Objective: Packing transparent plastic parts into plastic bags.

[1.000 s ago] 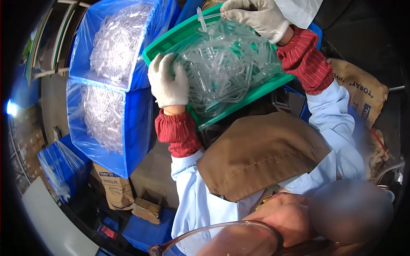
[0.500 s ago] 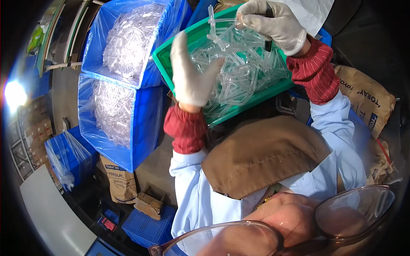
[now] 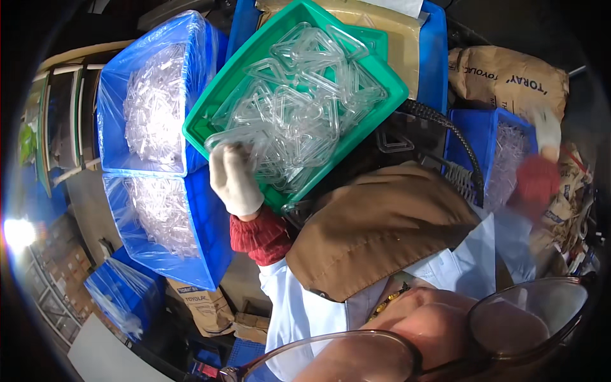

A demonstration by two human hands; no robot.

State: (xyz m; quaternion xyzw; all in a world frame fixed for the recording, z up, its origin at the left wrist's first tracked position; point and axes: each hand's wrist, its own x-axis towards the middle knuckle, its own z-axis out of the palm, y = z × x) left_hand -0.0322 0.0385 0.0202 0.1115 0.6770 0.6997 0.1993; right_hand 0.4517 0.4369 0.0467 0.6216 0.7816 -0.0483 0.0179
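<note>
Left hand (image 3: 235, 183) grips a clear plastic triangle (image 3: 238, 135) at the green tub (image 3: 209, 113)'s left edge (right hand (image 3: 547, 130) too blurred to tell), likely light, stiff, best pinched along one side.

Brn. paper sack (image 3: 509, 77), upper R; 2nd sack (image 3: 205, 311), lower L; blue crate w/ film (image 3: 123, 291), just L of same; stacked cartons (image 3: 73, 275), far L; bright light (image 3: 20, 233), L edge.

from my end i see the right hand (image 3: 547, 131) has swung from above the green bin (image 3: 221, 95) out to the blue crate (image 3: 470, 137) at far right, too blurred to show whether it carries the clear branched piece pinched earlier. the left hand (image 3: 235, 183) has dropped, fingers curling, to the bin's near left end.
</note>
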